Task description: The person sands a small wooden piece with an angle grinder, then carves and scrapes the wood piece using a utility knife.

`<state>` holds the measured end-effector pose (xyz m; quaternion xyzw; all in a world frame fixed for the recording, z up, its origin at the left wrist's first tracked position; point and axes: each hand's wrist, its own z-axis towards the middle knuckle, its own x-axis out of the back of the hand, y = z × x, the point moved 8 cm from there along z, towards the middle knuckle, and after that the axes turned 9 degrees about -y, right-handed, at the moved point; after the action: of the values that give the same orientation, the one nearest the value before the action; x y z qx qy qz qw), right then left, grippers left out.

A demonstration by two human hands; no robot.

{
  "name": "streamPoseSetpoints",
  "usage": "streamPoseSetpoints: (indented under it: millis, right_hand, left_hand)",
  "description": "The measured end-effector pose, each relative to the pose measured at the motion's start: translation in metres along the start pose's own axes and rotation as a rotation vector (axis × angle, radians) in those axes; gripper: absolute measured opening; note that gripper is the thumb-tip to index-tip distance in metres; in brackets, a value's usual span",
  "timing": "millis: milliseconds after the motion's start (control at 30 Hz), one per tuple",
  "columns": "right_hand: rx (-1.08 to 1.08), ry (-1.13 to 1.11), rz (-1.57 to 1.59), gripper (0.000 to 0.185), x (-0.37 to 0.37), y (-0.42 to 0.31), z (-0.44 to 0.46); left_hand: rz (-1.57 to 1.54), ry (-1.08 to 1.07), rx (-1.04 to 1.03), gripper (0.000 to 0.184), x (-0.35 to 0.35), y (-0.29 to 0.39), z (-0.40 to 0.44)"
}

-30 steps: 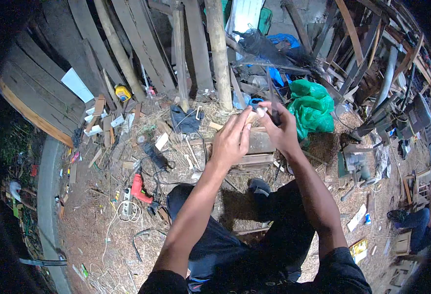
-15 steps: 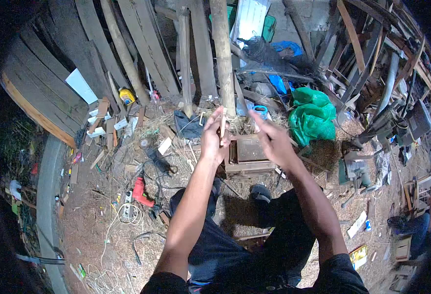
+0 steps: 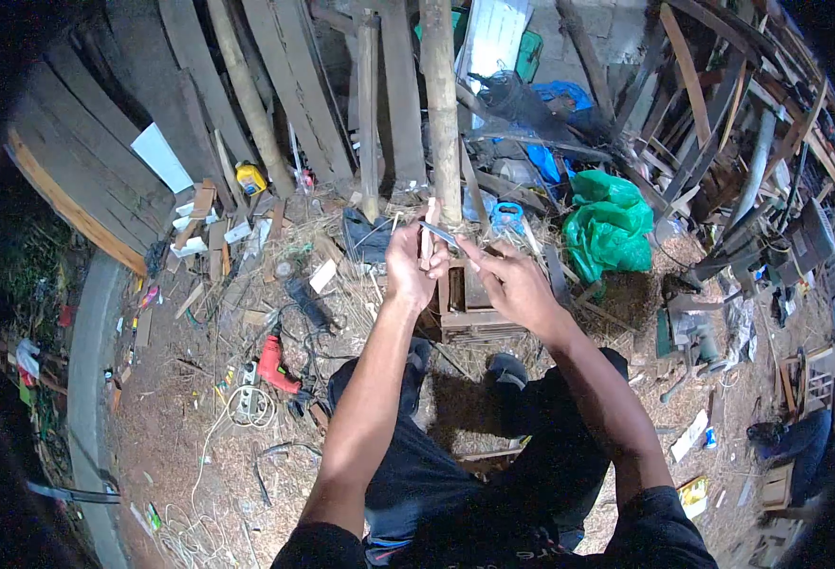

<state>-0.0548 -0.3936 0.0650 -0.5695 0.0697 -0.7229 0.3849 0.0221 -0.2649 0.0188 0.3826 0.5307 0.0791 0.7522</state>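
"What shade is the strip of wood (image 3: pixel 428 248)?"
"Pale tan, faintly pinkish. The slim tool (image 3: pixel 439 233) is dark grey."
"And the power drill (image 3: pixel 275 366)?"
"Bright red. The plastic bag (image 3: pixel 612 228) is glossy green, broken up by paler glints."
"Any yellow?"
"The bottle (image 3: pixel 249 179), strongly so."
"Blues?"
"The crumpled sheeting (image 3: pixel 564 92) is vivid blue; the handle (image 3: pixel 506 208) is lighter."
"Whites?"
"The leaning panel (image 3: pixel 162 157), plain bluish white, and the power strip (image 3: pixel 246 402), nearer greyish white."
"How about the timber?"
"The wide plank (image 3: pixel 289 76) is grey-brown with a dark streak lengthwise. The round pole (image 3: pixel 441 114) is straw-coloured, with darker blotches."
"Clothing?"
"Black sleeves (image 3: pixel 669 531), and trousers (image 3: pixel 422 469) in blackish navy."
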Motion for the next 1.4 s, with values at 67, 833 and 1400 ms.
streamPoseSetpoints:
  millis: [67,833,1400]
  right_hand:
    - [0.005,0.0,-0.006,0.057,-0.001,-0.005,0.0]
    - [0.024,0.065,0.06,0.047,0.01,-0.008,-0.001]
    - [0.086,0.007,0.084,0.053,0.01,-0.015,-0.002]
  left_hand:
    - [-0.061,0.017,0.004,0.056,-0.001,-0.003,-0.002]
    - [0.357,-0.109,-0.073,0.047,-0.012,0.009,-0.004]
    - [0.921,-0.057,-0.106,0.044,-0.016,0.026,-0.023]
